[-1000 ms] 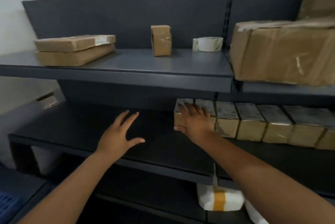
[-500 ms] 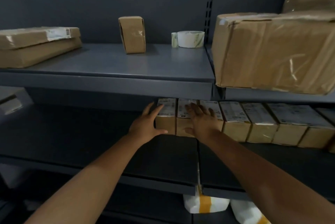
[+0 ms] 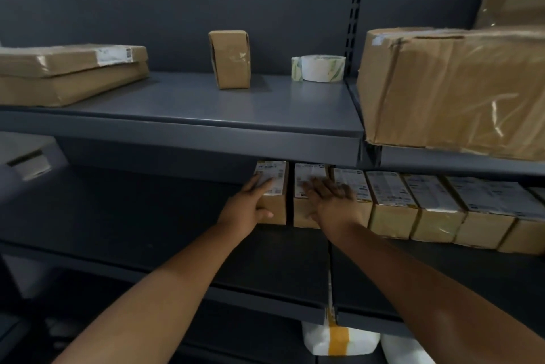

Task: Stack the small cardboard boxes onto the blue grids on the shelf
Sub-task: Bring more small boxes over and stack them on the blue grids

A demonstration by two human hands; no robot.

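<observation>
A row of several small cardboard boxes with white labels [image 3: 392, 201] stands on the middle shelf [image 3: 177, 225] under the upper shelf. My left hand [image 3: 249, 206] grips the leftmost small box [image 3: 278, 183], fingers over its top and left side, thumb on its front. A narrow gap separates it from the second small box [image 3: 308, 178]. My right hand [image 3: 328, 201] lies on that second box, fingers spread across its top and onto its neighbour, thumb on the front face. No blue grid is in view.
The upper shelf [image 3: 206, 119] holds two flat parcels [image 3: 67, 74] at the left, an upright taped box [image 3: 231, 58], a roll of tape [image 3: 320, 68] and a large carton [image 3: 454, 86] overhanging at the right. White bags with yellow stripes [image 3: 339, 337] lie on the bottom level.
My left hand has reached right and closed on the leftmost small box, which now stands slightly apart from the second one. My right hand stays on the second box. The view has shifted right.
</observation>
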